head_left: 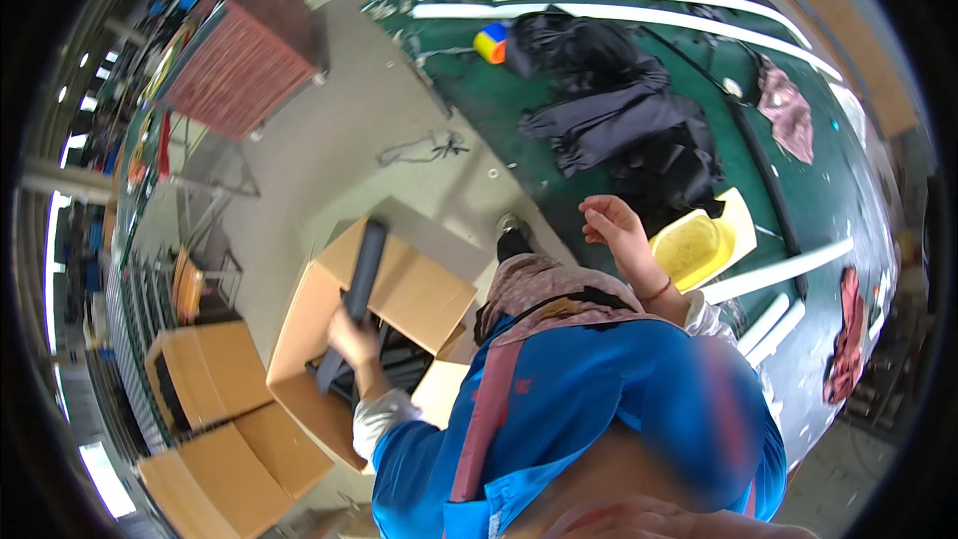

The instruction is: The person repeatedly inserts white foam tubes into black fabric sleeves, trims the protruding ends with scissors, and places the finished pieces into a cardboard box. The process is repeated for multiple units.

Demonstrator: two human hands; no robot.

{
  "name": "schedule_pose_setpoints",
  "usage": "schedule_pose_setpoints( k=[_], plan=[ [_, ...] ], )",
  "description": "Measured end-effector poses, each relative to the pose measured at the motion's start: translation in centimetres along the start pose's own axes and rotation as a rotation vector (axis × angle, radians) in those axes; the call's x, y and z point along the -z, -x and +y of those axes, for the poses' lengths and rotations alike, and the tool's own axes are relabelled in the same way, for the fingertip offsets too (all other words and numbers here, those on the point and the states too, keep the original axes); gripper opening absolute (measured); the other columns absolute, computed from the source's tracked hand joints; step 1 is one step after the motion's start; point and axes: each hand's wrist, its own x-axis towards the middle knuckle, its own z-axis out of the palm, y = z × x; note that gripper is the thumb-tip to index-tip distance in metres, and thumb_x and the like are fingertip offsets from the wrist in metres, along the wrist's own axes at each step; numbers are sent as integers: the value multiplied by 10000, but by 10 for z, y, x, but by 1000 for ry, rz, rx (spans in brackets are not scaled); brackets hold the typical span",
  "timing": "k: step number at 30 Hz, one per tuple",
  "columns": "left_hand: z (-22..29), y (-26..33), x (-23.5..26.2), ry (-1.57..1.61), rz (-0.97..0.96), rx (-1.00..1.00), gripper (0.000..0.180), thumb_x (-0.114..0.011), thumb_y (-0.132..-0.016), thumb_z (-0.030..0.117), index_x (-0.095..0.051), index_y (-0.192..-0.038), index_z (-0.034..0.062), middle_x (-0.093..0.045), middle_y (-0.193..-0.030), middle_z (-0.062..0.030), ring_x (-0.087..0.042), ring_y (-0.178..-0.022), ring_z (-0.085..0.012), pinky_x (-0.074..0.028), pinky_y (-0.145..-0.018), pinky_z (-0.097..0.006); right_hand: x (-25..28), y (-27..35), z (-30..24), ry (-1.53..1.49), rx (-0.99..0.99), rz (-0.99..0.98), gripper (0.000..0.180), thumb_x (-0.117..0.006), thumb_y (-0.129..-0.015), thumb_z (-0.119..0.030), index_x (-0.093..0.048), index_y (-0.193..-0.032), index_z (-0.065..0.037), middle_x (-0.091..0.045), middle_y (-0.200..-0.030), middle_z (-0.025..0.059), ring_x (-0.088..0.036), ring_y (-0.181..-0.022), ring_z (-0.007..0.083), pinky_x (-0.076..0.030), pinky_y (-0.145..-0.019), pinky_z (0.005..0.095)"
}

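Note:
My left hand (351, 337) is closed around a dark, straight bar or tube (369, 262), above an open cardboard box (295, 339) on the floor. Several similar dark pieces (407, 361) lie inside that box. The held piece stands tilted, its upper end reaching past the box flap. Over the green table (479, 120), my right hand (616, 230) holds nothing, with its fingers loosely curled and apart. Closest to it are a yellow tray (696, 245) and a heap of black fabric or bags (639, 120).
White strips (639, 13) run along the table's far side, beside a roll of coloured tape (490, 43). A long black tube (768, 180) and a pink cloth (786, 108) lie to the right. More cardboard boxes (215, 379) stand at lower left; a reddish cabinet (244, 55) is farther off.

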Motion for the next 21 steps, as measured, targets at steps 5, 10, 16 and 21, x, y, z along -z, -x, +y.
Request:
schedule_pose_setpoints(
  k=[5,10,16,21],
  plan=[
    [-76,1,-6,-614,-276,476,612,-772,-704,348,-536,-1248,195,-480,-1335,-68,-404,-1247,-275,-287,-1000,-550,31,12,16,-5,-25,179,208,-584,-920,-182,-569,-1069,-38,-618,-938,15,-558,-739,80,-477,-679,224],
    [68,-61,-110,-17,-281,-296,203,-596,-832,251,-678,-987,151,-682,-894,-79,-637,-866,-280,-478,-726,-477,50,23,29,58,-92,264,202,-584,-922,-204,-580,-1050,-48,-634,-927,28,-566,-740,89,-486,-682,230],
    [327,-79,-152,373,-508,-797,186,-680,-790,219,-668,-962,151,-667,-976,-36,-577,-1021,-251,-244,-1049,-564,72,35,9,199,5,420,193,-599,-910,-173,-608,-997,-1,-612,-822,28,-565,-718,97,-492,-654,232],
    [419,-83,-166,297,-596,-1035,238,-697,-774,216,-669,-991,122,-667,-1012,-41,-581,-1014,-268,-278,-1027,-567,122,48,28,127,54,694,205,-629,-881,-190,-636,-973,-8,-630,-785,39,-590,-712,110,-500,-656,251]
  ],
)
